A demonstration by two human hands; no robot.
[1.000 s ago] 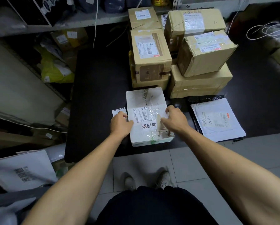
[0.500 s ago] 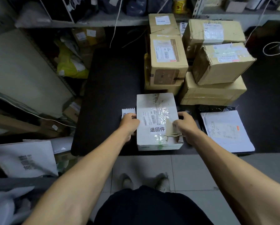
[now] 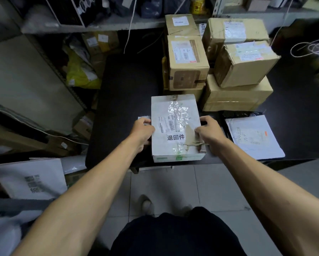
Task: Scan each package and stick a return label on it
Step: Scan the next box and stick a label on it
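A white taped box [image 3: 175, 111] lies on the black table [image 3: 125, 89] near its front edge. A white return label [image 3: 175, 137] with black characters sits on the box's top, below a barcode shipping label. My left hand [image 3: 143, 131] grips the box's left side and my right hand [image 3: 209, 131] grips its right side. A small white slip [image 3: 143, 118] peeks out from behind my left hand.
Several brown cardboard boxes [image 3: 188, 61] are stacked at the back of the table. A white mailer [image 3: 255, 137] on a black bag lies to the right. Shelving with parcels and a yellow bag [image 3: 81, 74] stands to the left. White bags [image 3: 29, 180] lie on the floor at the left.
Both hands have shifted from the top of the white box to its sides and taken hold of it. The view has tilted a little; the box stays at the same spot.
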